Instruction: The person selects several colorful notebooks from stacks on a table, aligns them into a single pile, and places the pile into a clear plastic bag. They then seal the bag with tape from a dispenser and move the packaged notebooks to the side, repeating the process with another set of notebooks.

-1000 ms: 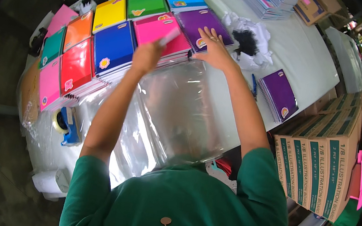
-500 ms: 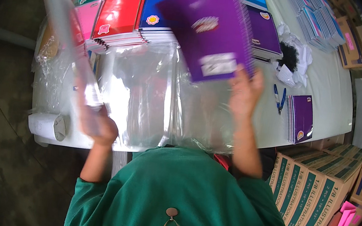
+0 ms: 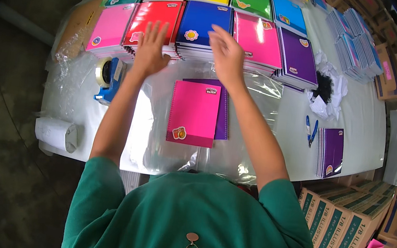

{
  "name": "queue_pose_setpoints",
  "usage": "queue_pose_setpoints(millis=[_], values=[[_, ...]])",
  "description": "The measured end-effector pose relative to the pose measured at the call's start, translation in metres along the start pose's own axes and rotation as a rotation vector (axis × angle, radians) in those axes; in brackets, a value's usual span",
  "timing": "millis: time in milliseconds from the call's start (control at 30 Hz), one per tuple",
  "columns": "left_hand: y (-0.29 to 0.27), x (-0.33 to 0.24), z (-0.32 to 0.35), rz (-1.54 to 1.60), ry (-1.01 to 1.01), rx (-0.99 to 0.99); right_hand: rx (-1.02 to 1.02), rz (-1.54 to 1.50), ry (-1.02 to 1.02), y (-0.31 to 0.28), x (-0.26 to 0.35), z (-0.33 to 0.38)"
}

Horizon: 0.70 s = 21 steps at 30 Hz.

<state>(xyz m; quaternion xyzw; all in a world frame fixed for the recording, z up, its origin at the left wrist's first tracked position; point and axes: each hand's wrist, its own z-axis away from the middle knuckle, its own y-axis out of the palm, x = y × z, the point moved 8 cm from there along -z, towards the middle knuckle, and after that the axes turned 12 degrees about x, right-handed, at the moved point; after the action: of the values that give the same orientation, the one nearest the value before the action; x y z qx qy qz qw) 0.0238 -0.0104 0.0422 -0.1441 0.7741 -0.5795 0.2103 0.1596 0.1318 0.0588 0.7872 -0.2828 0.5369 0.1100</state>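
Stacks of spiral notebooks stand in two rows across the table. My left hand point(image 3: 152, 51) is open, fingers spread over the front edge of the red notebook stack point(image 3: 153, 17). My right hand point(image 3: 228, 56) hovers, fingers apart and holding nothing visible, between the blue notebook stack point(image 3: 205, 19) and the pink notebook stack point(image 3: 260, 39). Below my hands, a pink notebook point(image 3: 193, 113) lies on a purple notebook point(image 3: 223, 122), whose right edge shows beneath it. Both rest on clear plastic sheets point(image 3: 254, 116).
A blue tape dispenser point(image 3: 108, 82) sits at left, above a white roll point(image 3: 55, 134). Blue-handled cutters point(image 3: 311, 131) and small purple notebooks point(image 3: 331, 151) lie at right, below crumpled white paper point(image 3: 334, 99). Cartons point(image 3: 336, 222) stand beyond the table's right edge.
The raised purple notebook has left my right hand, and the blurred, tilted flat item has left my left hand. A pink notebook and a purple one now lie before me. Both hands are empty.
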Motion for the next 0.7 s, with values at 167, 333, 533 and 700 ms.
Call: queue_pose_setpoints(millis=[167,333,533,700], values=[[0.019,0.017,-0.015,0.045,-0.195,0.278,0.199,0.726,0.432,0.022,-0.081,-0.069],[-0.022,0.053,0.110,1.295,-0.518,-0.255,0.483,1.278,0.190,0.053,-0.075,-0.046],[-0.116,0.045,0.197,1.345,-0.320,-0.819,0.326,0.010,0.094,-0.019,-0.008,-0.027],[-0.112,-0.015,0.188,1.000,0.182,-0.685,0.334,-0.247,0.010,-0.030,-0.070,0.028]])
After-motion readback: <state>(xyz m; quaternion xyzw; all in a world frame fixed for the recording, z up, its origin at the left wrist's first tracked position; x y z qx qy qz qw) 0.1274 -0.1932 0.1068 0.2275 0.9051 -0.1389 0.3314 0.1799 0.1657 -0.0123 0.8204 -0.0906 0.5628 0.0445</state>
